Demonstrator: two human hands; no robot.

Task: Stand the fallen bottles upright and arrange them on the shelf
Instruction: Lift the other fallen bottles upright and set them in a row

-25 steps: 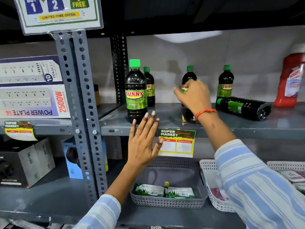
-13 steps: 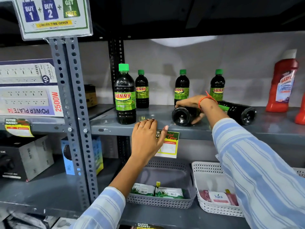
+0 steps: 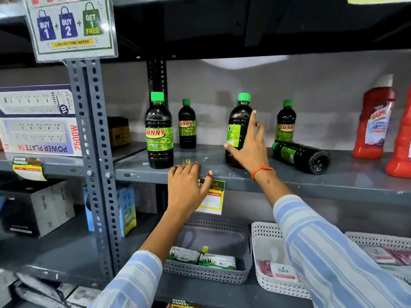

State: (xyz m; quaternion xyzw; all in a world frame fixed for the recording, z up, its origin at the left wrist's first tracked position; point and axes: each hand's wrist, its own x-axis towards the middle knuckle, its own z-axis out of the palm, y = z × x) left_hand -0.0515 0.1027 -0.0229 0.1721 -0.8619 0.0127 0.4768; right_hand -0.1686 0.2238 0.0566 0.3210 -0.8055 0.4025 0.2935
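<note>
Dark green-capped "Sunny" bottles stand on the grey shelf [image 3: 222,174]. A large upright bottle [image 3: 159,134] is at the left, with a small bottle [image 3: 187,125] behind it. My right hand [image 3: 251,147] grips another large bottle [image 3: 235,130], which stands upright with its back label facing me. A small upright bottle [image 3: 285,125] stands at the back right. In front of it a fallen bottle [image 3: 302,156] lies on its side, base toward me. My left hand [image 3: 186,185] rests with its fingers curled over the shelf's front lip.
Two red cleaner bottles [image 3: 373,121] stand at the shelf's right end. A perforated steel upright [image 3: 93,130] borders the left, with power-strip boxes [image 3: 37,121] beyond it. A price tag [image 3: 213,196] hangs under the lip. Below are a grey basket [image 3: 206,272] and a white basket [image 3: 266,232].
Half a second ago the bottle under my right hand lay on its side; now it stands upright. My left hand rose from below and settled on the shelf lip.
</note>
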